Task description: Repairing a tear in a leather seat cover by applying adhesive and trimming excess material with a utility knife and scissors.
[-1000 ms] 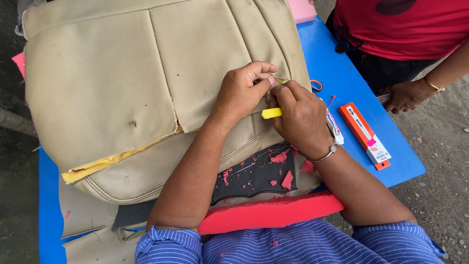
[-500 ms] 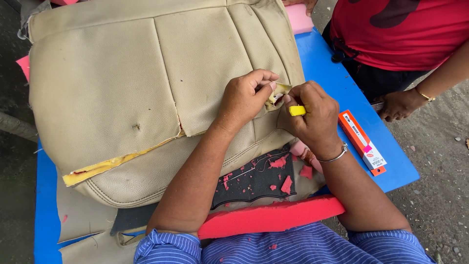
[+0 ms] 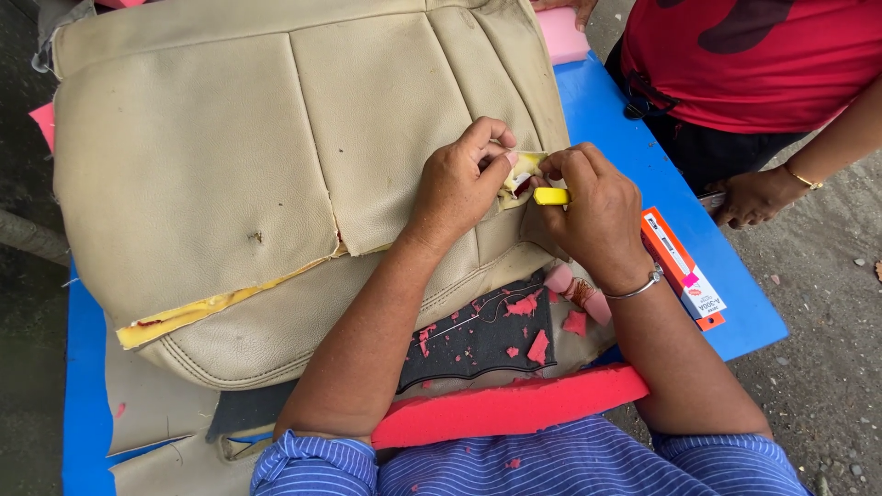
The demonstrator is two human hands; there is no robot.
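Nearest the camera, a red foam strip (image 3: 514, 411) and a black fabric panel (image 3: 478, 335) lie under the forearms. Beyond them, the left hand (image 3: 459, 184) pinches a seam flap of the beige seat cover (image 3: 230, 165), and the right hand (image 3: 597, 216), closed on a small yellow tool (image 3: 550, 196), has moved up from a second ago so the tool meets the flap. Farther off, on the blue table (image 3: 643, 147), an orange packet (image 3: 682, 268) lies beside a bystander's hand (image 3: 749, 197).

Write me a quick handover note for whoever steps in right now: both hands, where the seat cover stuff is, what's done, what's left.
Left hand pinches the beige leather seat cover at an open seam near its right edge.
Right hand holds a small yellow tool at that spot.
The cover lies on the blue table, with an orange flat box at the right.
Done: cannot tell.
Left: the long split exposing yellow foam remains open.
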